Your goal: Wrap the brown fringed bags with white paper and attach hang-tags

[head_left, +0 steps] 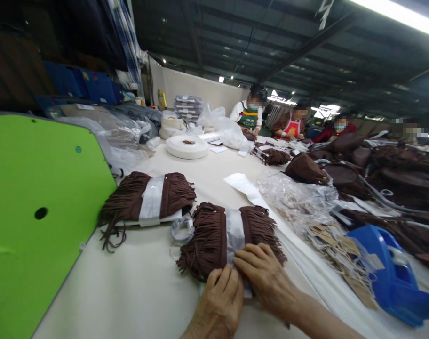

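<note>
A brown fringed piece (214,238) wrapped in a white paper band (234,231) lies on the white table (137,287) in front of me. My left hand (219,301) presses on its near edge with fingers curled together. My right hand (266,275) lies on the band's near end, fingers pressed down on it. A second brown fringed piece (147,197), banded in white too, rests further back to the left. A small roll of clear tape (182,229) sits between the two pieces.
A bright green panel (34,212) stands at the left. A blue tape dispenser (391,268), paper tags (341,249) and plastic bags (292,193) lie at the right. A large white tape roll (186,146) is further back. Several people sit at the far end among brown bags (341,169).
</note>
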The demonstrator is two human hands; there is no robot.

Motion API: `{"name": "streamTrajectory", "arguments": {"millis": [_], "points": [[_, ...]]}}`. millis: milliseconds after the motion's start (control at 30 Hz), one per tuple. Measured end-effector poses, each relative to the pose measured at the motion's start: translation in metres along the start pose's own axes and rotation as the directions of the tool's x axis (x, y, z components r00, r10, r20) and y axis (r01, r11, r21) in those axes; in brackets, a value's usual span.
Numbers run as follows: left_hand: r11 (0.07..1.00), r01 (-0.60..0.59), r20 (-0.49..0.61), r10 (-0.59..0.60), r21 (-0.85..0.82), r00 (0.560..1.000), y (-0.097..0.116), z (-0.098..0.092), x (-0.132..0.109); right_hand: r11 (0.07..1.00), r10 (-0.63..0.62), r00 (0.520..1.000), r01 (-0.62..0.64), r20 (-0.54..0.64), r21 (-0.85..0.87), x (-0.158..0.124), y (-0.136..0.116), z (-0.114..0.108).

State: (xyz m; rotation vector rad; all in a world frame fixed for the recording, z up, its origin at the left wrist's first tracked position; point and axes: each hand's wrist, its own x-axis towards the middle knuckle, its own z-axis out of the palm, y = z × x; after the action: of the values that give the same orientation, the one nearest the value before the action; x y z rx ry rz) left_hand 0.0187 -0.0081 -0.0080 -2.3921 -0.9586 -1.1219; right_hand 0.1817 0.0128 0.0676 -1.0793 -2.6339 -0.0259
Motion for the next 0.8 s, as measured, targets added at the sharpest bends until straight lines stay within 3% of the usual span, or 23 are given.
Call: {"name": "streamTrajectory", "arguments": {"millis": [167, 367, 433, 533, 667, 800], "points": [[0.999, -0.012, -0.061, 0.009, -0.05, 0.998, 0.0, 0.002, 0.0, 0.999, -0.04, 0.996, 0.038, -0.086, -0.029, -0.013, -0.004, 0.022], [0.993, 0.048, -0.104, -0.06, -0.112, 0.993, -0.002, -0.008, 0.006, 0.983, -0.053, 0.997, 0.042, 0.053, 0.178, -0.008, -0.013, -0.003], [0.995, 0.056, -0.096, -0.064, -0.081, 0.993, -0.002, -0.01, 0.007, 0.981, -0.087, 0.995, 0.078, 0.043, 0.177, -0.015, -0.019, -0.011], [1.0, 0.022, -0.092, -0.022, 0.006, 0.996, -0.002, -0.01, 0.006, 0.995, -0.088, 0.991, 0.091, -0.101, 0.03, -0.031, -0.024, -0.007], [0.996, -0.038, -0.081, 0.044, 0.079, 0.996, -0.002, -0.007, 0.005, 0.974, -0.133, 0.937, 0.064, -0.322, -0.215, -0.042, -0.023, 0.019], [0.995, -0.051, -0.008, 0.052, 0.091, 0.999, 0.001, -0.01, 0.009, 0.986, -0.115, 0.924, 0.06, -0.366, -0.158, -0.037, -0.022, 0.031]]}}
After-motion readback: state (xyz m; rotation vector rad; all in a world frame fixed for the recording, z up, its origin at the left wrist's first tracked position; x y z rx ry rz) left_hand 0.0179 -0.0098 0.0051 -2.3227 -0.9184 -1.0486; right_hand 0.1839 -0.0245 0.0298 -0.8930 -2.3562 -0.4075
